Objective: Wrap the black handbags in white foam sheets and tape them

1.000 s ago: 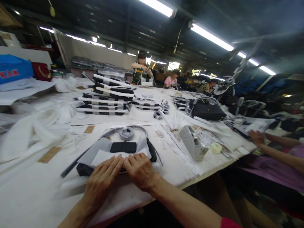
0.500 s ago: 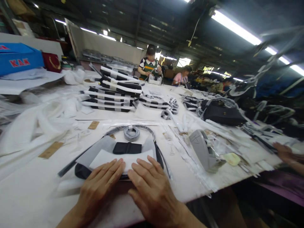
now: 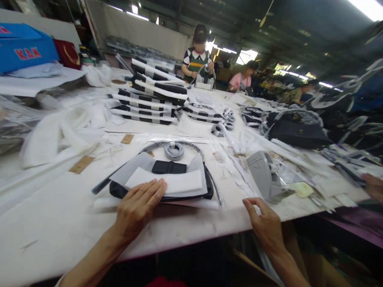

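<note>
My left hand (image 3: pixel 139 205) lies flat, fingers stretched out, on a black handbag (image 3: pixel 167 185) covered with white and grey paper sheets on the white table (image 3: pixel 54 223). A wrapped coil of strap (image 3: pixel 174 150) sits at the bag's far side under its curved handle. My right hand (image 3: pixel 265 225) hovers at the table's front edge, to the right of the bag, fingers loosely curled and empty. It is just in front of a grey tape dispenser (image 3: pixel 265 175).
Stacks of black-and-white striped bags (image 3: pixel 152 101) stand mid-table, white foam wrap (image 3: pixel 60 127) to the left, a black bag (image 3: pixel 296 133) to the right. A blue box (image 3: pixel 25 50) sits far left. Other people work at the far end; another person's hand (image 3: pixel 372 185) is at right.
My right hand has lifted off the bag and moved right to the table edge near the tape dispenser. My left hand stays on the bag. The view has tilted down.
</note>
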{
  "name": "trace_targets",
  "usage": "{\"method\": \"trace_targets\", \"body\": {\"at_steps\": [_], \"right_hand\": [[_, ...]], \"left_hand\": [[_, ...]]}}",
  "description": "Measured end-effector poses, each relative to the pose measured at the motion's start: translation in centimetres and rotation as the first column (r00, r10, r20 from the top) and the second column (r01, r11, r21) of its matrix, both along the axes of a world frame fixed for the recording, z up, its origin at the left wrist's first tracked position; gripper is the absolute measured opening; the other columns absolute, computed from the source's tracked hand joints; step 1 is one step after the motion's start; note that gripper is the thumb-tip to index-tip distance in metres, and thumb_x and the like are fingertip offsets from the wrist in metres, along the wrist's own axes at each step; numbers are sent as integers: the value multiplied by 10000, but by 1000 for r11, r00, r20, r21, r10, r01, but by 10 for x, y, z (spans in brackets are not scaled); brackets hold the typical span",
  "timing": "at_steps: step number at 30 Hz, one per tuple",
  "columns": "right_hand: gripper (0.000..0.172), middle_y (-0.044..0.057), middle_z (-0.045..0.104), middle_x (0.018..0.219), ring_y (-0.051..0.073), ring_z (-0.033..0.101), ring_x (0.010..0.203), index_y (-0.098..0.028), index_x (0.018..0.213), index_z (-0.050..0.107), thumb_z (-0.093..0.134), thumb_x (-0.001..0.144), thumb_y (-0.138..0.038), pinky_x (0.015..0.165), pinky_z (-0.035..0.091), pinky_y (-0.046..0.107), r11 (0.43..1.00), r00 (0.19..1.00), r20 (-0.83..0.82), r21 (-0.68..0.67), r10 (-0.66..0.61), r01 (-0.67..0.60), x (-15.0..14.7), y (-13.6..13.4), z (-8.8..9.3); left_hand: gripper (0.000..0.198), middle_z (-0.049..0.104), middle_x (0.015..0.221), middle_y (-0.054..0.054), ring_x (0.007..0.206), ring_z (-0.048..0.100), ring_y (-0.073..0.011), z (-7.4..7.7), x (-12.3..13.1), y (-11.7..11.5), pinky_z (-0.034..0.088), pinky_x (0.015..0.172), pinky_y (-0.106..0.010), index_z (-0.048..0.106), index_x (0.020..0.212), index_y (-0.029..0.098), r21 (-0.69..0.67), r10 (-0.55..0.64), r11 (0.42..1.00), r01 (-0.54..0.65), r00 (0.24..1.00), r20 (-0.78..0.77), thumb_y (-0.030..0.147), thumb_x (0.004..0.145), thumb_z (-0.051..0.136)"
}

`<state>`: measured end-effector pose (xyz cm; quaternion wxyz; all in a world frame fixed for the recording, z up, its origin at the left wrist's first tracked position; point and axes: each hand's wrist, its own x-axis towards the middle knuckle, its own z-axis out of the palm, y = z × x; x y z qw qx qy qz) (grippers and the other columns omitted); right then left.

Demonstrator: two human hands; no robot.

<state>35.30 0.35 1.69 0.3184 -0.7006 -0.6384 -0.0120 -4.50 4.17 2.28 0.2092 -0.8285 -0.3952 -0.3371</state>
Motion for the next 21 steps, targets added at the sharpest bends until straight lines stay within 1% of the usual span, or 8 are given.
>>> {"method": "trace_targets", "body": {"at_steps": [1,3,6,8,11,13,17,21], "right_hand": [[467,58,702,784,219,658,742,-217,777,643,461,929,-620,671,477,318,1000,1000,-7,-12,-4,4,-2,-3,-8],[467,47,664,734,205,620,699,-221,738,610,434,952,-598,684,461,324,999,1000,6,28,18,-18,-7,-5,-24],[396,37,617,705,201,574,693,-223,728,581,457,978,-504,710,434,337,980,993,86,176,75,-89,-13,-1,-43],[331,27,601,698,194,556,685,-223,740,577,495,979,-437,703,418,333,957,985,140,259,100,-134,-14,3,-50],[291,15,587,684,182,543,665,-224,747,569,511,982,-385,677,409,317,924,980,171,346,107,-161,-15,5,-53],[280,11,583,681,178,544,662,-223,750,563,510,985,-366,665,409,309,912,979,170,373,112,-169,-15,5,-52],[259,8,573,671,175,545,651,-224,744,553,517,980,-327,646,415,304,907,982,155,389,106,-159,-17,5,-52],[216,9,578,680,185,556,642,-230,748,554,540,959,-275,630,427,322,916,986,135,374,102,-146,-17,4,-52]], "left_hand": [[529,706,1223,-53,1123,666,-178,1,0,0,479,993,-314,573,1318,195,9,-1,1000,1,1000,-2,-23,874,384],[534,709,1216,-54,1124,665,-181,1,0,0,476,993,-317,579,1311,190,31,-1,1000,0,1000,11,-32,870,376],[574,701,1233,-49,1140,655,-175,-4,-1,0,455,1025,-321,568,1336,208,48,0,999,-2,999,38,-41,869,345],[592,692,1250,-46,1147,650,-170,-7,-2,1,436,1045,-317,549,1362,219,55,1,998,-3,999,46,-41,876,334],[584,684,1264,-46,1166,636,-169,-9,-4,0,402,1076,-315,498,1415,224,53,5,999,-7,999,40,-16,909,329],[571,675,1281,-43,1185,622,-168,-11,-5,-1,364,1113,-316,449,1456,234,45,13,999,-15,999,34,24,936,338],[582,672,1286,-17,1189,618,-149,-17,-7,1,285,1176,-301,378,1501,271,55,2,998,-5,999,48,77,954,335],[608,691,1252,18,1165,633,-134,-26,-10,5,256,1197,-281,385,1494,322,28,-4,1000,2,997,71,84,937,335]]}}
